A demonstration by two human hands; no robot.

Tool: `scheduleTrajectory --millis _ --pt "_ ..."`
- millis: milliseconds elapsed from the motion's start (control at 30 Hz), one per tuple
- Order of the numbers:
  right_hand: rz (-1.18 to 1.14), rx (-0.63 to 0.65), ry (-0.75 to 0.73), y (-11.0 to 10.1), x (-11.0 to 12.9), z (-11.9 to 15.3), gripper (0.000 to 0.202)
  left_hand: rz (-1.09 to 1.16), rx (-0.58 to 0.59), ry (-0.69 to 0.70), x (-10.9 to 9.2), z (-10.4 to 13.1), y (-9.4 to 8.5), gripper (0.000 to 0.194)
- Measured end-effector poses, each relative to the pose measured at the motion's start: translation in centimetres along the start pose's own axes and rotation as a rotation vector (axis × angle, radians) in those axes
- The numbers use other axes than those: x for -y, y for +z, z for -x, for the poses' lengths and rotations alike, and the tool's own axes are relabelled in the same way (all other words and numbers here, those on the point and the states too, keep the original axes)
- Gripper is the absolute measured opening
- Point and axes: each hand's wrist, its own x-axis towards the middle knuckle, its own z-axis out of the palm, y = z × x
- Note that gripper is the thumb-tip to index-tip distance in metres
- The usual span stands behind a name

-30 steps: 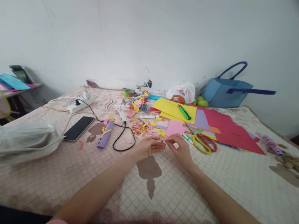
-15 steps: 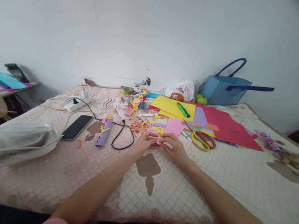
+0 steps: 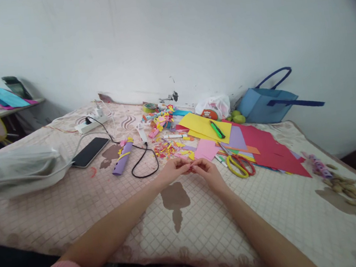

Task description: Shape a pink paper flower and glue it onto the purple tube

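Note:
My left hand (image 3: 176, 171) and my right hand (image 3: 204, 169) meet at the middle of the bed-like surface, fingertips pinched together. Between them is a small piece of pink paper, now almost wholly hidden by the fingers. Just beyond the hands lies a pink paper sheet (image 3: 206, 149). Scissors with yellow and red handles (image 3: 238, 166) rest to the right of my right hand. Paper scraps (image 3: 167, 148) in yellow, pink and red are scattered beyond my left hand. A purple paper tube (image 3: 123, 158) with yellow trim lies further left.
A green box cutter (image 3: 217, 129) lies on yellow paper (image 3: 193, 125). Red paper (image 3: 269, 150) spreads to the right, near peanuts (image 3: 347, 188). A white glue gun (image 3: 142, 133) trails a black cord. Leftward are a phone (image 3: 91, 152) and a plastic bag (image 3: 20, 172). A blue bag (image 3: 268, 104) stands by the wall.
The fingertips of both hands have drawn closer together, covering the pink paper that showed between them. The view has shifted very slightly.

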Motion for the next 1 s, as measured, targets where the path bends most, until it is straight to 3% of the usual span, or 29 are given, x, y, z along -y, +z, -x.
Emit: scheduleTrajectory --millis 200,533,733,1000 --pt "-0.075 0.023 0.078 -0.3 0.3 0.1 0.021 -0.052 -0.03 -0.009 -0.5 0.3 0.2 0.031" --pt "-0.099 0.036 0.084 -0.1 0.8 0.1 0.019 -0.092 -0.056 0.012 -0.2 0.4 0.3 0.029" --pt "-0.032 -0.003 0.107 0.1 0.4 0.0 0.02 -0.077 -0.068 0.011 0.0 0.3 0.4 0.029" --pt "0.008 -0.115 0.03 0.4 -0.7 -0.1 0.015 -0.069 -0.039 0.074 -0.3 0.2 0.3 0.028"
